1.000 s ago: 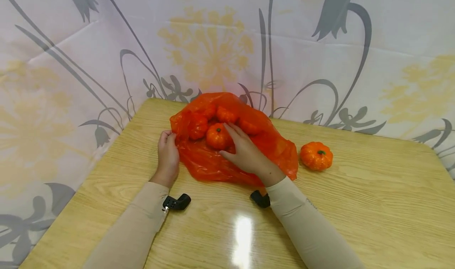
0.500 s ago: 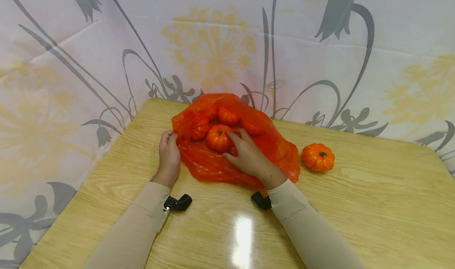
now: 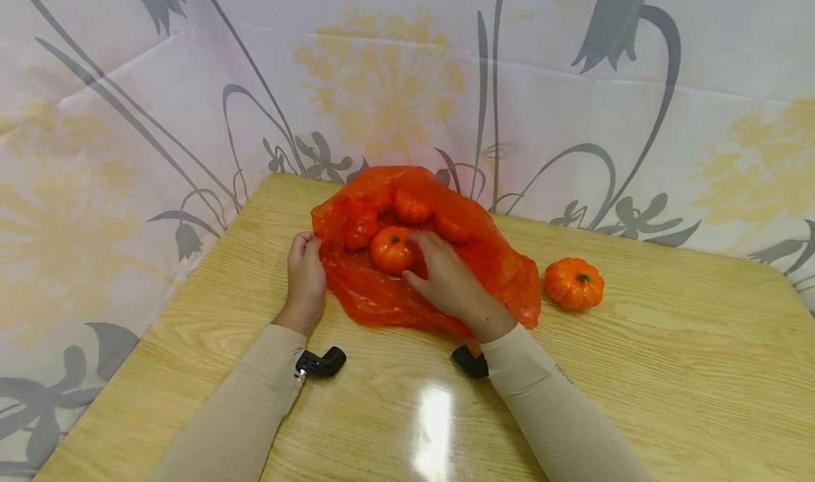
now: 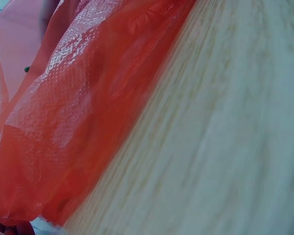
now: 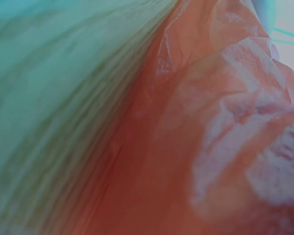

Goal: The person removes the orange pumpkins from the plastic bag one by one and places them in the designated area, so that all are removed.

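A thin, see-through orange-red plastic bag (image 3: 382, 305) lies spread on the table with several small orange pumpkins in it. My left hand (image 3: 307, 280) pinches the bag's left edge. Inside the opening, my right hand (image 3: 451, 280) has its fingers curled over the right side of a green-stemmed pumpkin (image 3: 390, 252). Behind that one, other pumpkins (image 3: 410, 207) show through the film. Crinkled bag film (image 4: 73, 112) fills the left part of the left wrist view. Film also fills much of the right wrist view, where the hand itself is hidden.
One more orange pumpkin (image 3: 574, 284) sits on the wooden table (image 3: 668, 369), just right of the bag. A flower-patterned cloth (image 3: 407, 78) hangs behind the table. Black wrist devices (image 3: 321, 362) are strapped on both sleeves.
My right hand's fingers have drawn in from stretched out to curled against the front pumpkin. My left hand keeps its place at the bag's edge. The whole view has shifted slightly.
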`<state>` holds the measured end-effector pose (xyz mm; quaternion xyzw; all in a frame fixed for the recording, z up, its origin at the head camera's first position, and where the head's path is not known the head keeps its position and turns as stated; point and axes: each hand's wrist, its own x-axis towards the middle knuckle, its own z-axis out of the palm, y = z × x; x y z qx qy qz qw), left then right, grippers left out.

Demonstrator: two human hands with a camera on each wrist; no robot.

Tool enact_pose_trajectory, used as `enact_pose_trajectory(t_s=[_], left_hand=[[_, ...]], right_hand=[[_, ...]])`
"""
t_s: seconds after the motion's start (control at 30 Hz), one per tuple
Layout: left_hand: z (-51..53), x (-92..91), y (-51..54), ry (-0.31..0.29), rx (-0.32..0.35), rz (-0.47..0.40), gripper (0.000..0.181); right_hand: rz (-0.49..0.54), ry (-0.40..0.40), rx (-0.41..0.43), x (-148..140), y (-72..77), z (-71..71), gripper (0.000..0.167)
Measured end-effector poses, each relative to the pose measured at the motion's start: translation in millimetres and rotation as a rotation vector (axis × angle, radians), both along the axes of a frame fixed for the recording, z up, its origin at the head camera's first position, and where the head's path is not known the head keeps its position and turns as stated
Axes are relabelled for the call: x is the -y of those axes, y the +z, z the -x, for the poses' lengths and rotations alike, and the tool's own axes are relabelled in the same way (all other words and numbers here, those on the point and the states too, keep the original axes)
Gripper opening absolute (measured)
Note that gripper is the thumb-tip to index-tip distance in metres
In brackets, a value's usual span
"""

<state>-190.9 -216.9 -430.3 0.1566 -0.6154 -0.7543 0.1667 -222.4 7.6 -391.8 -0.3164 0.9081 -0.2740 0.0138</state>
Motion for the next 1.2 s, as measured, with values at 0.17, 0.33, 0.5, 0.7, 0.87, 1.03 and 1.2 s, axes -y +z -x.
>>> enact_pose_trajectory(t_s=[0.17,0.33,0.5,0.7,0.87,1.03,1.2], left_hand=[[0.3,0.4,0.7,-0.002,0.008,-0.005,0.015],[1.5,0.0,0.3,-0.012,0.018,0.004,0.016],[1.7,0.6,-0.7,-0.006,0.004,0.008,0.016],[1.4,0.9,-0.5,-0.008,0.004,0.017,0.015],[0.9,0.3,0.2,-0.008,0.004,0.025,0.016],[0.3,-0.1,0.1,0.000,0.013,0.022,0.015],[0.6,0.4,-0.7,-0.007,0.016,0.023,0.016]], right_hand=[[-0.007,0.005,-0.040,1.8,-0.5,0.1,0.060],[-0.013,0.008,-0.034,1.1,-0.3,-0.8,0.056],[-0.025,0.027,0.001,2.4,0.6,-2.2,0.055],[-0.030,0.022,0.035,3.8,0.7,-3.3,0.056],[-0.014,0.014,0.035,4.2,-0.8,-3.6,0.061],[0.026,0.013,0.006,5.5,-3.0,-5.6,0.047],[0.059,-0.018,-0.012,7.8,-5.2,-7.3,0.046]])
